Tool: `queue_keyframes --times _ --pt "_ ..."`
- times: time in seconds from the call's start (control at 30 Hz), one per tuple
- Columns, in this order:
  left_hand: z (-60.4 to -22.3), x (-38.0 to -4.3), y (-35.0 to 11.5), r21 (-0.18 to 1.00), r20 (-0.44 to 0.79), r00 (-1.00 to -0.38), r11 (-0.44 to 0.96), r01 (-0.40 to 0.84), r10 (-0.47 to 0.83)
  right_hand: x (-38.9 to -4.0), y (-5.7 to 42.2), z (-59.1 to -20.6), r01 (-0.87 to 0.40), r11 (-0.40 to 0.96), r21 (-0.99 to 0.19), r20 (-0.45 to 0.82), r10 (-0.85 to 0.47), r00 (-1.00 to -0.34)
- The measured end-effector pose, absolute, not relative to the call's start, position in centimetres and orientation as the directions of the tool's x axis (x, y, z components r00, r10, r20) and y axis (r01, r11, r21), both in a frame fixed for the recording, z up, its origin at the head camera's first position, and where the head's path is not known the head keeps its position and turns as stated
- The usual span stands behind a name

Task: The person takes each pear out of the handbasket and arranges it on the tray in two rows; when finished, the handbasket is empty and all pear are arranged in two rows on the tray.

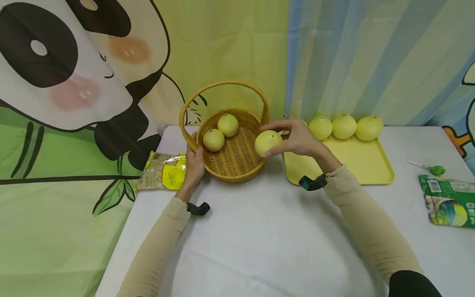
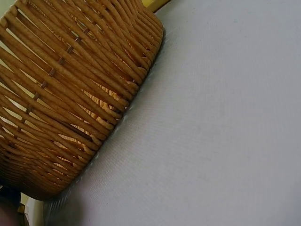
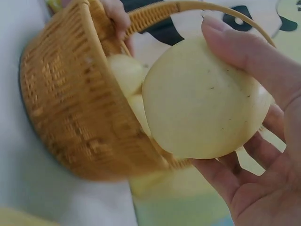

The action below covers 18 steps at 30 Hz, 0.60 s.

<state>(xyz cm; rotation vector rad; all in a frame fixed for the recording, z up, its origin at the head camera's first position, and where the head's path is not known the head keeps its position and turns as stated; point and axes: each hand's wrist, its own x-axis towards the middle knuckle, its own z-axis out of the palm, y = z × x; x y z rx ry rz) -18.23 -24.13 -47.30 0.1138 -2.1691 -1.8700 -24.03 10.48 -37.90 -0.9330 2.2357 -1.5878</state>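
Note:
A wicker basket (image 1: 233, 175) with a tall arched handle stands on the table, two round pale yellow-green pears (image 1: 213, 140) inside at its left. My left hand (image 1: 193, 166) grips the basket's left side at the foot of the handle; its fingers show over the rim in the right wrist view. My right hand (image 1: 297, 139) holds another pear (image 3: 202, 101) between thumb and fingers, at the basket's right rim. Several more pears (image 1: 344, 126) sit in a row along the back of a yellow tray (image 1: 356, 165), one partly hidden behind my right hand.
Left of the basket lies a yellow-and-clear packet (image 1: 163, 171), partly behind my left hand. At the far right are a green-topped lollipop (image 1: 436, 169) and a green packet (image 1: 450, 202). A printed curtain (image 1: 230, 45) hangs behind the white table (image 1: 237, 247).

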Motion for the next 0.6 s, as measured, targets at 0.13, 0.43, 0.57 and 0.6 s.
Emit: queue_keyframes --times 0.13,0.43,0.57,0.6 --pt "-47.3 -18.2 -24.1 0.982 0.133 -0.964 0.163 0.096 -0.232 -23.8 13.0 -37.8 -0.331 0.257 -0.908 0.139 -0.56 -0.817" --pt "-47.2 -18.2 -24.2 0.98 0.135 -0.963 0.172 0.097 -0.231 -23.5 17.0 -39.5 -0.276 0.435 -0.857 0.083 -0.412 -0.908" --pt "-47.3 -18.2 -24.1 0.978 0.155 -0.962 0.172 0.118 -0.224 -23.3 17.8 -41.1 -0.248 0.483 -0.84 0.072 -0.353 -0.933" --pt "-47.3 -18.2 -24.1 0.979 0.153 -0.963 0.17 0.116 -0.224 -23.3 17.9 -41.5 -0.244 0.488 -0.838 0.077 -0.338 -0.938"
